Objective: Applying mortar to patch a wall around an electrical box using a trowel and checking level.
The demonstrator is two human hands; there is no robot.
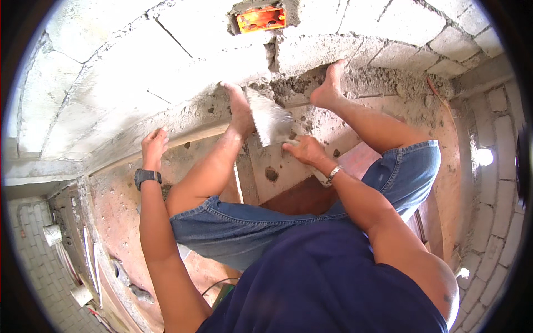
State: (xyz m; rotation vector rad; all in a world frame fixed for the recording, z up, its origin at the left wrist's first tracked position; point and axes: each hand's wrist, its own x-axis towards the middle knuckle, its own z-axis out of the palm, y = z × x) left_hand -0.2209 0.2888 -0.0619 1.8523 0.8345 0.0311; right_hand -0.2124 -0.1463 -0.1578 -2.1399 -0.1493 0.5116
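My right hand (305, 150) grips the handle of a wide metal blade (268, 117), which looks like a trowel or saw, angled up between my bare feet at the foot of the block wall (311, 50). My left hand (155, 145) is raised at the left beside the rough concrete ledge (186, 127), fingers curled; whether anything is in it I cannot make out. An orange electrical box (261, 21) sits recessed in the wall above a vertical chase.
I sit on worn boards (111, 205) with my knees apart. Crumbled mortar (294, 83) lies along the wall's base. A thin orange conduit (436, 91) is at the right. Side block walls (497, 166) flank me; pipes (91, 261) and a lower paved area (33, 250) show at left.
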